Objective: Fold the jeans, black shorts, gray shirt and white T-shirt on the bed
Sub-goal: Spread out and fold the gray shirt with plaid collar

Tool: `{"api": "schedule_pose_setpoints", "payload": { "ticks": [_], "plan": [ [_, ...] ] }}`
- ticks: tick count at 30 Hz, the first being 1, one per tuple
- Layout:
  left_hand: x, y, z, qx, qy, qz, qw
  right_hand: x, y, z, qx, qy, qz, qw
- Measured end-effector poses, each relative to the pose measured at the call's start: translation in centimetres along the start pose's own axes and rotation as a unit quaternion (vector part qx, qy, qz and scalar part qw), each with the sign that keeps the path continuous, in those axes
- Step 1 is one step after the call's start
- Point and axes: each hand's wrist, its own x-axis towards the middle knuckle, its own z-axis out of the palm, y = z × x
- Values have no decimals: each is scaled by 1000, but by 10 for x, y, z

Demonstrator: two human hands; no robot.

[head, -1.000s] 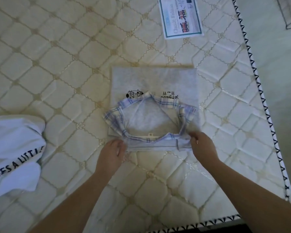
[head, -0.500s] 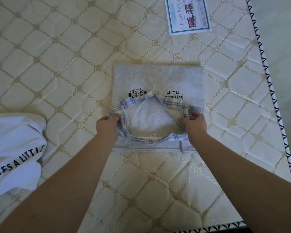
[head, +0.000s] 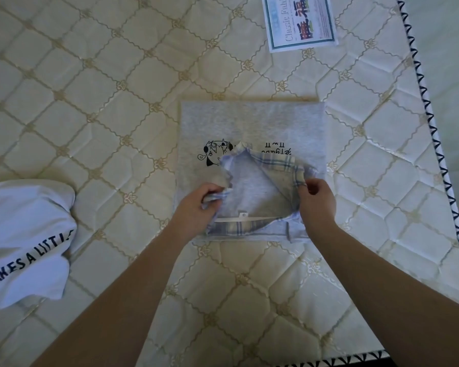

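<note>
Nearest the camera, 2 bare forearms reach out over the quilted mattress (head: pixel 249 300) toward the middle of the bed. The left hand (head: pixel 196 205) has its fingers curled round a bunch of the plaid collar (head: pixel 278 165) on the left side of the neck opening. The right hand (head: pixel 316 200) pinches the collar's right side between thumb and fingers. Between them the neck opening is spread, showing the small size tag (head: pixel 243 214) at the near edge.

The gray shirt (head: pixel 249 123) lies flat in a rough rectangle at the middle of the mattress, collar end near, with a black cartoon print (head: pixel 215 152) and upside-down lettering just beyond the collar. It looks like a soft, light knit that will sag and crease wherever it is lifted. The woven collar seems a little stiffer, so it should hold a line better than the body. For the next fold, a hold at the 2 near corners or the shoulders would likely carry the cloth over evenly; a grip on the collar alone may only drag the neck out of shape.

At the left edge the white T-shirt (head: pixel 24 239), with dark lettering, lies crumpled and not yet folded. Far right, a printed label (head: pixel 300 22) sits on the mattress. No jeans or black shorts are in view.
</note>
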Motion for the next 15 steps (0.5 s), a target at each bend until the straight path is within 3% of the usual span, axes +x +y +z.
{"api": "schedule_pose_setpoints", "payload": {
  "ticks": [3,5,8,12,15],
  "plan": [
    [7,2,2,114,-130,25,985,-3,5,-2,6,2,-7,1000],
    [10,2,9,193,-159,49,967,-4,6,-2,11,4,-10,1000],
    [15,2,20,206,-123,69,968,-4,7,-1,22,8,-18,1000],
    [33,7,26,230,0,106,968,-3,5,0,44,-4,-31,999],
    [51,12,34,263,13,99,959,0,6,0,18,-34,-47,998]
  ]
}}
